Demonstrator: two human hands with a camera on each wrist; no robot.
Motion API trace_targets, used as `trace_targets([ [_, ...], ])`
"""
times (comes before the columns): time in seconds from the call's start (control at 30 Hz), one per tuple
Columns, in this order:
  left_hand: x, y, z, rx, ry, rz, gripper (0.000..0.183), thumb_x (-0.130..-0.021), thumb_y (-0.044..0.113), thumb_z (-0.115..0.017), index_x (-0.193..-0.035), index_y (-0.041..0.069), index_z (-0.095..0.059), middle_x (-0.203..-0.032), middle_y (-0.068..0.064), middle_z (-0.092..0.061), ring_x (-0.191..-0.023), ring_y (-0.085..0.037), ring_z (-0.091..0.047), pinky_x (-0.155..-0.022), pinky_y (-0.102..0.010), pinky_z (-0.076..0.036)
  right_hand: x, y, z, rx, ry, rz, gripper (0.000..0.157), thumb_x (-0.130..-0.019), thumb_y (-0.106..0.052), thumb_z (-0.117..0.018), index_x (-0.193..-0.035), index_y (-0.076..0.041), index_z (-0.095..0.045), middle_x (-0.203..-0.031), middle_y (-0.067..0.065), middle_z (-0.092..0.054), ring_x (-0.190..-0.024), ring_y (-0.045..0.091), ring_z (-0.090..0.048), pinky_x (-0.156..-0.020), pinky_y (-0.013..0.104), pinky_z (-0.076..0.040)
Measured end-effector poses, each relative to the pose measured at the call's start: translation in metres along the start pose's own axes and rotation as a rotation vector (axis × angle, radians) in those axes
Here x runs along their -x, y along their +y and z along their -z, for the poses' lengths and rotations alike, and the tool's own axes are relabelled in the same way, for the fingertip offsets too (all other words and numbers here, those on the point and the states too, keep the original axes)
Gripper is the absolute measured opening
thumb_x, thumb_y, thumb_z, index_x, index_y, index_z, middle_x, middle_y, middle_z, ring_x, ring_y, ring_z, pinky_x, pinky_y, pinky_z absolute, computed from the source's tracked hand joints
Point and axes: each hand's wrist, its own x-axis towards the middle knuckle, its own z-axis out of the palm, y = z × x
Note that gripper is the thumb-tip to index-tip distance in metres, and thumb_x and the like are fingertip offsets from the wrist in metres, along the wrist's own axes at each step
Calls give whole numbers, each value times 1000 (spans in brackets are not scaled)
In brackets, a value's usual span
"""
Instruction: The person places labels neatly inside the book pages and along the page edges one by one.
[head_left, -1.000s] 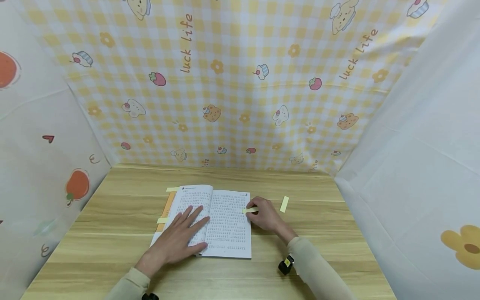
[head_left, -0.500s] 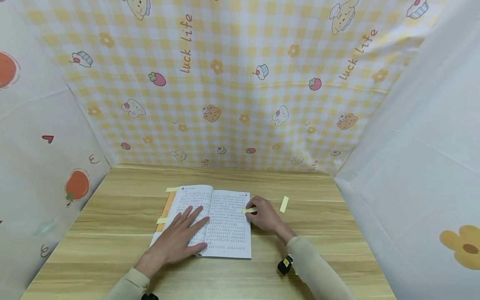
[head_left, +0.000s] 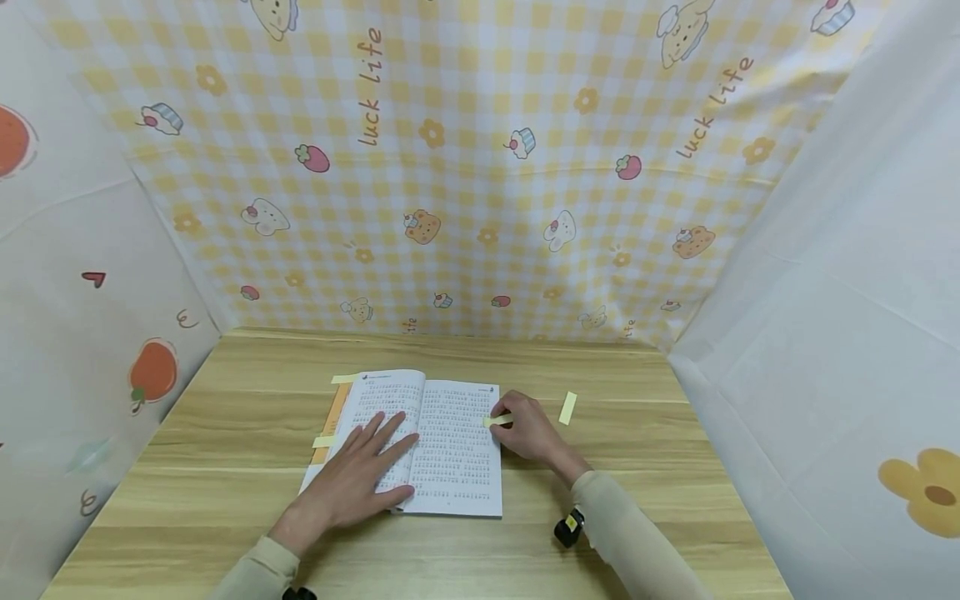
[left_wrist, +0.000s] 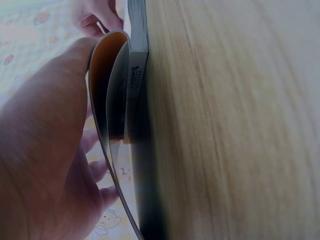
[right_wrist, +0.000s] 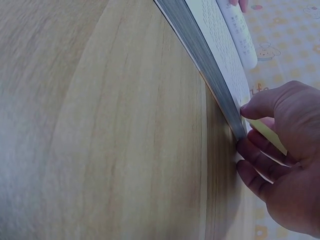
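An open book (head_left: 457,471) lies on the wooden table, lines of print on both pages. Spread across its left page, my left hand (head_left: 352,483) presses the paper with straight fingers. In the left wrist view that page side bows up beside the same hand (left_wrist: 45,140). My right hand (head_left: 531,429) pinches a pale yellow sticky note strip (head_left: 491,422) at the right page's outer edge. The right wrist view has thumb and fingers at the book's page block (right_wrist: 212,60), with the strip (right_wrist: 270,134) running back under the hand. The strip's far end is hidden by the fingers.
Another yellow strip (head_left: 567,408) lies loose on the table, right of my right hand. Two more yellow strips stick out by the orange cover edge (head_left: 337,408) on the book's left. A checked cloth (head_left: 480,250) hangs behind the table (head_left: 637,375).
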Motion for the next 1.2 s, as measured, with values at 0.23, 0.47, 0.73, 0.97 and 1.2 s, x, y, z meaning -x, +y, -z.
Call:
trace_targets([
  [0.23, 0, 0, 0, 1, 1, -2, 76, -107, 60, -70, -169, 20, -54, -187, -14, -33, -172, -50, -30, -136, -75, -32, 0, 0, 1, -1, -14, -1, 12, -97, -5, -81, -108, -4, -79, -119, 9, -75, -110, 24, -78, -93, 37, -70],
  [0.47, 0, -1, 1, 3, 2, -2, 76, -106, 60, -71, -169, 20, -54, -187, -14, -34, -172, -51, -31, -136, -76, -32, 1, 0, 3, 18, -17, 15, 14, -97, -7, -83, -110, -4, -79, -117, 8, -75, -111, 25, -77, -98, 42, -69],
  [0.73, 0, 0, 1, 13, 1, -7, 76, -106, 59, -71, -169, 20, -54, -186, -15, -34, -172, -52, -31, -136, -76, -32, 5, 5, 5, 25, -24, 29, 18, -97, -9, -83, -114, -4, -79, -120, 8, -75, -114, 24, -76, -102, 44, -68],
  [0.97, 0, 0, 2, 15, -4, 6, 77, -106, 60, -70, -170, 20, -54, -187, -14, -33, -173, -50, -30, -137, -75, -31, 9, 8, 7, 31, -26, 47, 19, -98, -8, -82, -116, -5, -79, -122, 9, -76, -116, 26, -76, -103, 47, -67],
  [1.2, 1, 0, 2, 16, 3, 2, 77, -106, 59, -72, -169, 20, -54, -186, -15, -34, -172, -51, -31, -136, -76, -32, 10, 11, 5, 55, -24, 81, 15, -101, -8, -80, -116, -5, -79, -121, 8, -77, -115, 26, -78, -102, 43, -69],
])
